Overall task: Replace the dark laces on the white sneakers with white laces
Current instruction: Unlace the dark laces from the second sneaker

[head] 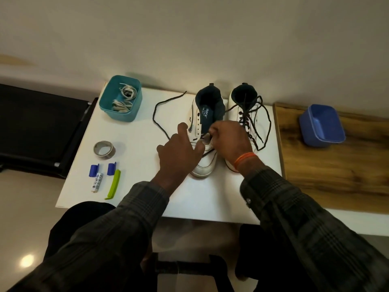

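Head view: two white sneakers stand side by side on a white table (pixel 130 144), toes toward the person; the left sneaker (pixel 205 144) has most of its eyelets bare, its dark lace (pixel 156 114) trailing loose across the table to the left, one end still running under the hands near the toe; the right sneaker (pixel 246 114) is still laced in dark, the ends hanging slack over its right side. The left hand (pixel 179 152) rests on the left sneaker's forepart, fingers spread apart, gripping nothing that can be seen; the right hand (pixel 229 140) is curled over the same shoe's lower eyelets, fingertips pinched together — whether on the lace cannot be told; an orange band (pixel 244 160) circles that wrist. A teal tub (pixel 134 114) at the table's far left corner holds the white laces (pixel 124 100); nearer lie a tape roll (pixel 104 150), two blue clips (pixel 93 170), a small white tube (pixel 96 182) and a green clip (pixel 113 184). A blue tub (pixel 311 131) sits on the wooden surface (pixel 336 175) to the right.
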